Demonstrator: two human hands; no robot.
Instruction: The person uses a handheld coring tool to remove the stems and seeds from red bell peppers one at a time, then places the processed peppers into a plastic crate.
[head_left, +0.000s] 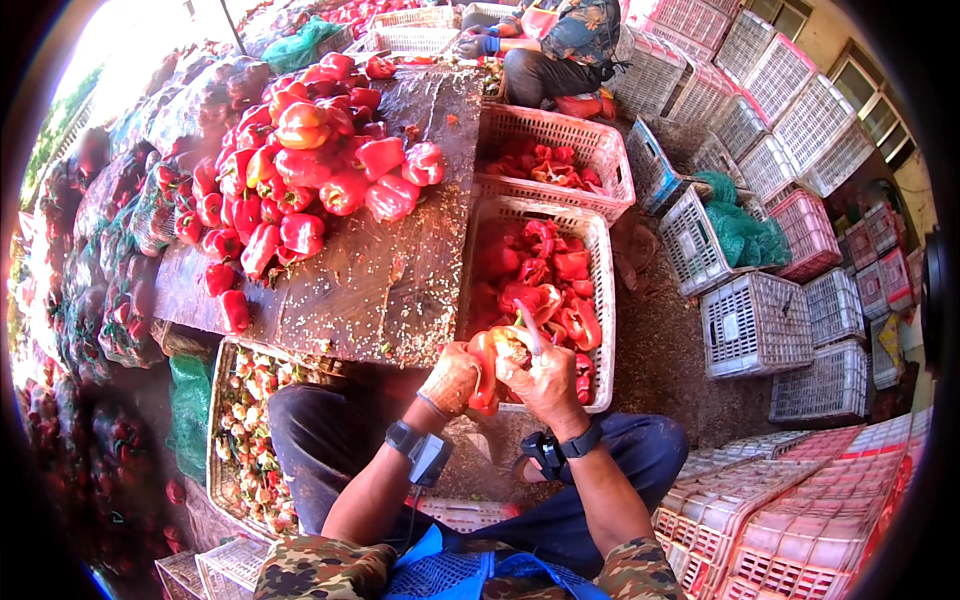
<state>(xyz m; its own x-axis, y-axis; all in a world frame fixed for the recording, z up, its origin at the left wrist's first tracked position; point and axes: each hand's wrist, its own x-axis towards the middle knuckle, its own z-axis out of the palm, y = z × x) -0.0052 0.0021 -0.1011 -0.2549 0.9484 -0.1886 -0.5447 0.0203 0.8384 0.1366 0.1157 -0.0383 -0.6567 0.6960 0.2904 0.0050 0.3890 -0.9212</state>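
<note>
Between my hands, above the near end of a white crate (603, 310), is a red bell pepper (484, 372) opened to show its pale, seedy inside. My left hand (449, 383), which looks gloved, is closed round the pepper's left side. On the other side, my right hand (545, 380) is closed against the opened part. A pale, narrow thing (530, 328) sticks up from the right hand; whether it is a tool or a finger I cannot tell. Opened red peppers (540, 262) fill the crate below. Left of it, whole red peppers (300, 165) are heaped on a seed-strewn board (400, 270).
A crate of pepper cores (250, 420) stands by my left knee. Beyond the near crate is another pink-white crate (610, 165) with peppers. Stacked crates (760, 325) line the right, netted pepper sacks (110, 220) the left. Another person (560, 50) sits at the far end.
</note>
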